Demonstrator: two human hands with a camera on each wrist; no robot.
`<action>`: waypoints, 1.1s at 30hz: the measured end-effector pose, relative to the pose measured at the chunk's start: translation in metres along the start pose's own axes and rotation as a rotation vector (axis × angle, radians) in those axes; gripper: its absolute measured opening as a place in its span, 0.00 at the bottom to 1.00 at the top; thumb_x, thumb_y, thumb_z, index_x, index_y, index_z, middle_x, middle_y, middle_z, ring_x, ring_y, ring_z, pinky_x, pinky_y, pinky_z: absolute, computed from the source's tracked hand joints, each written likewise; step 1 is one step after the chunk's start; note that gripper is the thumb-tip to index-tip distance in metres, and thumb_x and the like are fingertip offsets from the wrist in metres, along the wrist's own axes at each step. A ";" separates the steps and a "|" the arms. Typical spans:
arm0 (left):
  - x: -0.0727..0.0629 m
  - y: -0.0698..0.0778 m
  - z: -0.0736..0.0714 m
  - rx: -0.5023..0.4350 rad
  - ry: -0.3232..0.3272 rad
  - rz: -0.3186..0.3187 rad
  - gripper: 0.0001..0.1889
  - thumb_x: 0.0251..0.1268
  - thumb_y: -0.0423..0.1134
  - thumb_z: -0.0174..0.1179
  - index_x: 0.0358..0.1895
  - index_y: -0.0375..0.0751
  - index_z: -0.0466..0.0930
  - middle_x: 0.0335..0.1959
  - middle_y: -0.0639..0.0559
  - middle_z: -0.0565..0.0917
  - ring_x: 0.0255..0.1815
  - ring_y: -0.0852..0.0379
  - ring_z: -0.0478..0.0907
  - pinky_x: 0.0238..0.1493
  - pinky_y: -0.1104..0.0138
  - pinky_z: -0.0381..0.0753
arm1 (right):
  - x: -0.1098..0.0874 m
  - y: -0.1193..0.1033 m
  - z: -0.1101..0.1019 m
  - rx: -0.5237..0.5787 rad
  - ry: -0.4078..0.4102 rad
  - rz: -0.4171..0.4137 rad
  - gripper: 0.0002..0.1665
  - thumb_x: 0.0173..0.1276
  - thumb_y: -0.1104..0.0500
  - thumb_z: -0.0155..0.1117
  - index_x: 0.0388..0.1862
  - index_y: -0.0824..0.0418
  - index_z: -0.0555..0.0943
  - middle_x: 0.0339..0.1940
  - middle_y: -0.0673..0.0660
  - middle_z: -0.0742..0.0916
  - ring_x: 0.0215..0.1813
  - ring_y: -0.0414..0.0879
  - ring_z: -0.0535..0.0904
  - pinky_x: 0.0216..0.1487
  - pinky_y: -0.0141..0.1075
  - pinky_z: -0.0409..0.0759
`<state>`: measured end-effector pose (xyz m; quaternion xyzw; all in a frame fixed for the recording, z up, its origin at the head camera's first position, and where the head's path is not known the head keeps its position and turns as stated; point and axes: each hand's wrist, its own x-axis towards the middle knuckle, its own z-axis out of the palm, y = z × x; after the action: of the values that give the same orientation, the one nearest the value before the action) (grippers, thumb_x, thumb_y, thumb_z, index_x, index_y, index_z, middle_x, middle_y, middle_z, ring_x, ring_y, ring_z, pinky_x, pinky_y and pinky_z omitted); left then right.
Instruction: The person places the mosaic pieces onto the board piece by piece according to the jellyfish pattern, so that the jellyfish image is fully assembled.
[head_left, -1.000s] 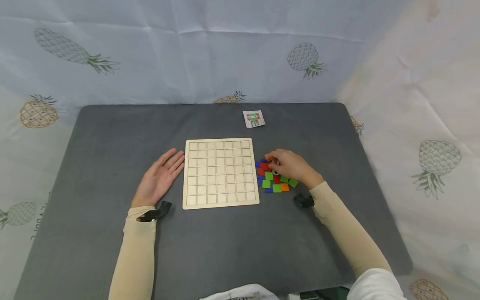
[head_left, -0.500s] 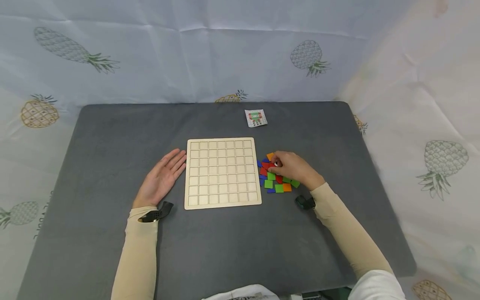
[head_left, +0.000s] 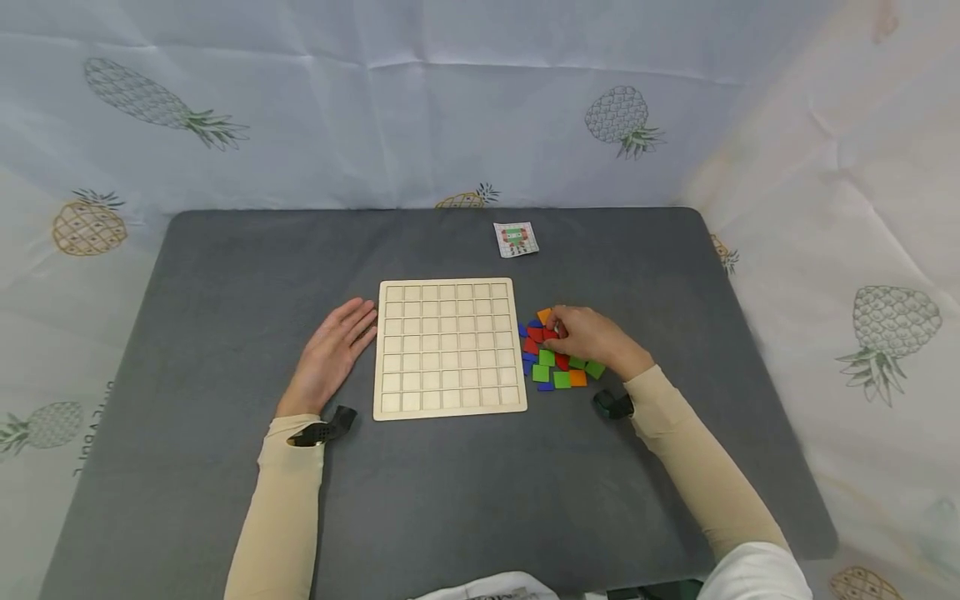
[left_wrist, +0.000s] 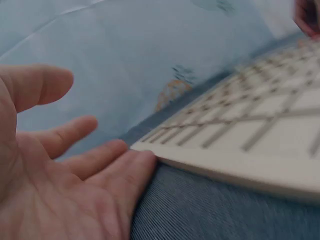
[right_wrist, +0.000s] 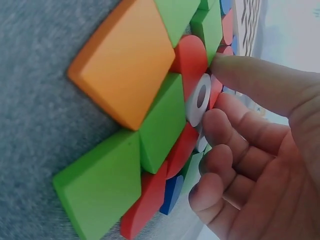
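My left hand lies open, palm turned toward the wooden grid board, its fingertips right at the board's left edge. In the left wrist view the fingers are stretched out and hold nothing. Right of the board is a loose pile of coloured tiles, with my right hand over its far side. Thumb and index finger pinch a red tile, mostly hidden between them. Beside the fingertips is a white ring-eyed piece. An orange tile and a green tile lie nearer the wrist camera.
A small printed card with a green and red figure lies beyond the board. The grey table has rounded far corners, and pineapple-print cloth hangs behind it. Blue tiles lie close along the board's right edge.
My right fingers have come away from the orange tile at the pile's far end and moved onto the red tiles. The left hand stays by the board, slightly turned.
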<state>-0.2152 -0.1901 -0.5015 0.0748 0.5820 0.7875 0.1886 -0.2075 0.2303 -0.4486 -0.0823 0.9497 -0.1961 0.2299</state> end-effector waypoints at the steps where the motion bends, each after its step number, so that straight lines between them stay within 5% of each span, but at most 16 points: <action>1: 0.001 0.000 0.002 0.109 0.030 0.000 0.30 0.83 0.40 0.46 0.82 0.39 0.50 0.84 0.42 0.52 0.85 0.46 0.47 0.83 0.58 0.59 | 0.000 0.000 0.000 -0.001 -0.002 0.000 0.15 0.70 0.51 0.69 0.43 0.60 0.77 0.31 0.55 0.81 0.29 0.46 0.75 0.31 0.35 0.74; 6: 0.003 0.002 0.006 0.755 0.056 0.019 0.30 0.74 0.42 0.61 0.76 0.46 0.67 0.82 0.49 0.60 0.87 0.46 0.39 0.84 0.42 0.37 | 0.002 -0.002 0.000 -0.019 -0.001 0.007 0.18 0.68 0.48 0.71 0.42 0.59 0.78 0.31 0.54 0.82 0.29 0.45 0.75 0.30 0.34 0.74; 9: 0.002 0.003 0.004 1.008 -0.017 0.039 0.33 0.70 0.46 0.65 0.75 0.45 0.69 0.82 0.48 0.59 0.86 0.40 0.32 0.82 0.39 0.27 | 0.003 -0.002 0.000 -0.024 -0.006 0.002 0.17 0.68 0.48 0.72 0.39 0.59 0.78 0.29 0.54 0.81 0.27 0.45 0.74 0.29 0.34 0.73; 11: 0.001 0.003 0.004 1.094 -0.064 0.030 0.36 0.68 0.49 0.66 0.76 0.45 0.67 0.83 0.47 0.56 0.86 0.38 0.30 0.82 0.41 0.24 | 0.003 -0.001 -0.001 -0.027 -0.010 -0.003 0.15 0.69 0.49 0.71 0.38 0.59 0.79 0.28 0.53 0.81 0.26 0.44 0.74 0.29 0.33 0.73; 19: -0.002 0.003 0.008 1.185 -0.089 0.024 0.40 0.65 0.53 0.68 0.78 0.47 0.64 0.84 0.48 0.52 0.86 0.37 0.31 0.82 0.41 0.25 | 0.002 -0.004 -0.005 -0.045 -0.018 -0.012 0.09 0.70 0.55 0.65 0.40 0.61 0.82 0.25 0.53 0.83 0.24 0.43 0.75 0.29 0.33 0.74; 25: -0.001 0.002 0.008 1.179 -0.087 0.030 0.40 0.65 0.53 0.67 0.78 0.47 0.64 0.84 0.48 0.52 0.86 0.37 0.32 0.83 0.42 0.26 | -0.002 -0.002 -0.006 -0.020 0.003 -0.026 0.08 0.70 0.57 0.62 0.32 0.60 0.81 0.18 0.51 0.73 0.21 0.44 0.70 0.26 0.33 0.67; 29: 0.000 0.002 0.009 1.175 -0.094 0.020 0.40 0.65 0.53 0.67 0.78 0.48 0.64 0.85 0.49 0.51 0.86 0.38 0.31 0.83 0.43 0.24 | -0.004 0.000 -0.008 -0.036 0.063 -0.049 0.10 0.73 0.58 0.61 0.37 0.61 0.86 0.27 0.54 0.78 0.26 0.45 0.72 0.28 0.35 0.70; 33: 0.000 0.001 0.009 1.180 -0.093 0.027 0.40 0.66 0.54 0.67 0.78 0.48 0.63 0.85 0.49 0.52 0.86 0.38 0.31 0.83 0.43 0.25 | -0.005 0.003 -0.012 -0.026 0.114 -0.060 0.15 0.76 0.58 0.60 0.52 0.65 0.87 0.43 0.60 0.85 0.32 0.46 0.76 0.34 0.36 0.79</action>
<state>-0.2124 -0.1824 -0.4972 0.2089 0.9117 0.3289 0.1303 -0.2090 0.2379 -0.4380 -0.1026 0.9607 -0.1950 0.1686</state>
